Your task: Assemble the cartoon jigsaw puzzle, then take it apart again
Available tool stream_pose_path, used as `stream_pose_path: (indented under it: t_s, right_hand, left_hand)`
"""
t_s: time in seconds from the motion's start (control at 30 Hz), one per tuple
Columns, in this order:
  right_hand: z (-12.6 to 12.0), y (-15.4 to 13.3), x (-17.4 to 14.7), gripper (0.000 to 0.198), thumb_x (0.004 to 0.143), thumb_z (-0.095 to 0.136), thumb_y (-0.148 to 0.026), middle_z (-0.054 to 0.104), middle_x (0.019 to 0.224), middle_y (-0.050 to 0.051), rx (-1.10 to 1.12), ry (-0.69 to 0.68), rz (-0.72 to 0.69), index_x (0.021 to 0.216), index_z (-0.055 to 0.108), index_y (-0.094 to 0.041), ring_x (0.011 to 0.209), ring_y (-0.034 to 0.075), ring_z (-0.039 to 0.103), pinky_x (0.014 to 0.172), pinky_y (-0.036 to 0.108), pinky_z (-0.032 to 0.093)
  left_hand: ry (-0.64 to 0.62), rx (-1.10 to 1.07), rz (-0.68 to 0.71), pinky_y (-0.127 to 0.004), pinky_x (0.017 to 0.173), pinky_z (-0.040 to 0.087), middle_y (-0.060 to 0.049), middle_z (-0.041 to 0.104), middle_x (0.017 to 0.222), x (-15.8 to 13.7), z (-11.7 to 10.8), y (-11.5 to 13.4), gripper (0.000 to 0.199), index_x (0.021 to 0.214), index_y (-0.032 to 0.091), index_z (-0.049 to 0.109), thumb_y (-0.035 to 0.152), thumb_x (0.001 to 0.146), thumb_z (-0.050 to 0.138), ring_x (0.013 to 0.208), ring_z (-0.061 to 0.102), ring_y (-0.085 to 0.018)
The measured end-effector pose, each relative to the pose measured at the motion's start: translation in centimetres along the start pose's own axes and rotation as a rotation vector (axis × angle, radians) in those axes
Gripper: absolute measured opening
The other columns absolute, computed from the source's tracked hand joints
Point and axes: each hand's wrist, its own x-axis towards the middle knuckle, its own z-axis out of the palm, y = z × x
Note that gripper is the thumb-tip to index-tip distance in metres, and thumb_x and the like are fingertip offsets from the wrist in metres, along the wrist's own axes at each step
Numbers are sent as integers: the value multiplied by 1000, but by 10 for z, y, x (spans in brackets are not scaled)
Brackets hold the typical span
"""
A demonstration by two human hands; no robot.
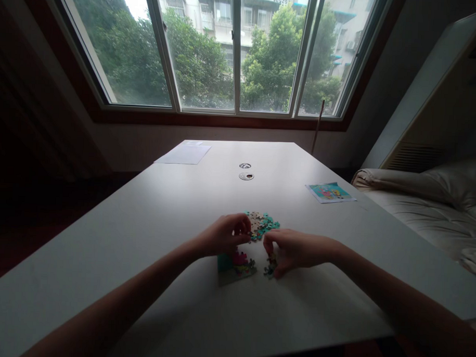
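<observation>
Loose jigsaw puzzle pieces (264, 224), some teal and some showing a plain pale side, lie in a pile on the white table. At the pile's left edge is my left hand (226, 234), its fingers curled together; what they hold, if anything, is too small to make out. Just below that hand lies a joined corner section of the puzzle (238, 268), teal, pink and green. My right hand (294, 248) bends its thumb and index finger around a small cluster of puzzle pieces (270, 265), apart from the joined section on its right. The fingers partly cover this cluster.
The white table (174, 212) carries a picture sheet (331, 192) at right, two round discs (246, 176) beyond the pile, and paper sheets (184, 153) at the far left. A pale padded couch (424, 206) stands to the right, and a window is ahead.
</observation>
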Motion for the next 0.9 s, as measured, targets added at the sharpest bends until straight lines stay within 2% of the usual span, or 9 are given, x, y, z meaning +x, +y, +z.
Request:
stream_pose_path:
  t_s: [0.17, 0.27, 0.37, 0.67, 0.9]
  right_hand:
    - [0, 0, 0, 32, 67, 70, -32, 55, 78, -1, 106, -42, 7, 90, 53, -17, 68, 11, 50, 56, 20, 38]
    - [-1, 1, 1, 32, 69, 69, -28, 56, 76, -1, 138, -48, 2, 96, 56, -17, 67, 10, 52, 57, 20, 40]
    - [-1, 2, 1, 25, 70, 68, -24, 57, 75, -1, 118, -51, -33, 93, 61, -17, 66, 9, 52, 58, 19, 39]
    - [-1, 7, 3, 11, 68, 62, -14, 54, 69, -3, 85, -7, -59, 79, 62, -15, 62, 8, 48, 54, 18, 37]
    - [-2, 9, 10, 12, 70, 66, -25, 56, 70, -1, 46, 143, -55, 76, 62, -15, 64, 10, 49, 57, 20, 37]
  left_hand:
    - [147, 30, -63, -23, 56, 40, 1, 57, 64, 5, 0, -12, 13, 84, 15, 62, 25, 80, 54, 60, 51, -13]
    - [206, 58, -69, -25, 61, 43, -4, 62, 79, 5, 0, -14, 15, 89, 15, 64, 20, 79, 54, 69, 55, -15]
    - [249, 90, -52, -27, 67, 43, -7, 61, 94, 4, -2, -12, 17, 92, 16, 64, 17, 80, 52, 81, 56, -17]
    - [177, 151, 12, -29, 73, 43, -5, 63, 86, 2, -2, -1, 13, 84, 18, 67, 15, 79, 55, 83, 55, -18]
    - [58, 166, 109, -27, 74, 42, -3, 63, 77, -1, 3, 12, 12, 82, 19, 67, 24, 81, 56, 77, 55, -17]
